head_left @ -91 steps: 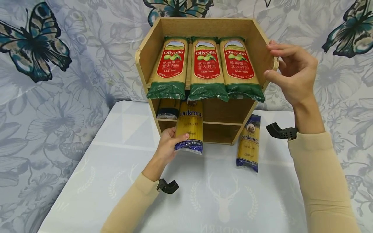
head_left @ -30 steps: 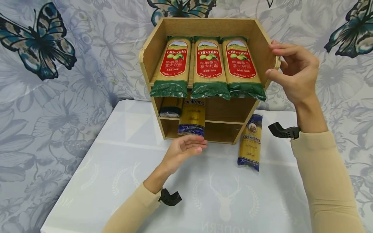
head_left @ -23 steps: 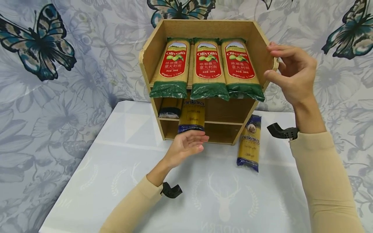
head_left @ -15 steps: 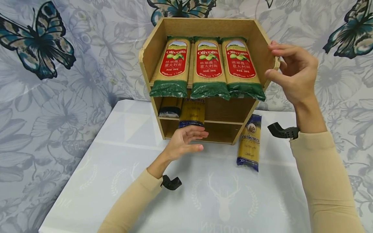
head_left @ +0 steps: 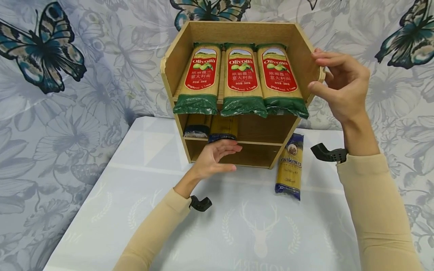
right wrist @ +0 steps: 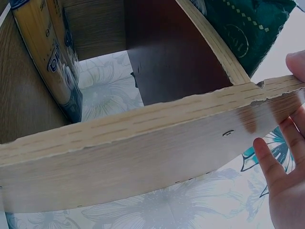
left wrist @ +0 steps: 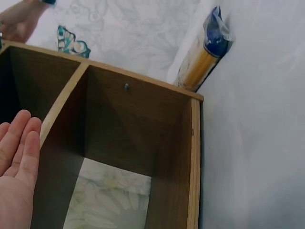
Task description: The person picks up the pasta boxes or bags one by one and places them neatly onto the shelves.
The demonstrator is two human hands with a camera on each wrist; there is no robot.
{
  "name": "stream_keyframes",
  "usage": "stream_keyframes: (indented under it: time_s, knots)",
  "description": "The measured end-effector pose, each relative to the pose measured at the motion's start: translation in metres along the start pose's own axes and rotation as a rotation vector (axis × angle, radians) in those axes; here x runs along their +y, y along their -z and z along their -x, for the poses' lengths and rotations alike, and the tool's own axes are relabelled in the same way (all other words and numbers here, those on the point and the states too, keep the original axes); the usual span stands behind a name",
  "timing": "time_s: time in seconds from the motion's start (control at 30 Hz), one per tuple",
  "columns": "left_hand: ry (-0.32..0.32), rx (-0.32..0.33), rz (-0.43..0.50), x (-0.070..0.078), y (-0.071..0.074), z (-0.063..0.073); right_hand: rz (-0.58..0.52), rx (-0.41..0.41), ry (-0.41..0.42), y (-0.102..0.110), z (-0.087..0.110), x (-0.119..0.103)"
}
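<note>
My left hand (head_left: 217, 160) has its fingers extended against the front end of a yellow-and-blue spaghetti pack (head_left: 223, 128) on the middle level of a wooden shelf (head_left: 242, 31). Left of that pack lies another yellow pack (head_left: 196, 126) with a dark end. In the left wrist view, the fingers (left wrist: 31, 148) are straight beside the shelf board. My right hand (head_left: 346, 84) pinches the front edge of the shelf's right side panel (right wrist: 157, 143) between thumb and fingers. Three red-labelled spaghetti packs (head_left: 242, 71) lie side by side on the top level, their green ends overhanging.
One more yellow-and-blue spaghetti pack (head_left: 289, 167) leans by the shelf's right side on the white-covered table (head_left: 257, 210). The bottom compartment (head_left: 251, 154) is below the middle board. A butterfly-patterned cloth (head_left: 112, 56) hangs behind.
The left hand has released its grip on the yellow pack and, with extended fingers, slid it deeper into the middle level. The right hand keeps its place on the side panel.
</note>
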State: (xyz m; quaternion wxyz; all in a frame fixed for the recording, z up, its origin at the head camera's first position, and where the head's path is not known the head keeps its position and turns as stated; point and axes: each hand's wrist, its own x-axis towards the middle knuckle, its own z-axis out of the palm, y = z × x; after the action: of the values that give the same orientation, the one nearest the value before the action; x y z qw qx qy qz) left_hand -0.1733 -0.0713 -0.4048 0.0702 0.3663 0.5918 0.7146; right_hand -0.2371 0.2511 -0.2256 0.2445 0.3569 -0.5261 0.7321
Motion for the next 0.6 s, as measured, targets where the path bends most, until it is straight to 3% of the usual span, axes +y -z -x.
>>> stream_keyframes:
  time_s: [0.37,0.6]
  knots:
    - [-0.075,-0.034,0.014,-0.0077,0.0048,-0.0047,0.019,-0.009,0.008,0.0002,0.0003,-0.0003]
    - [-0.036,0.004,0.001,-0.0071,0.0019,-0.0039,0.033,-0.018,0.012,0.0004,0.0001,-0.0004]
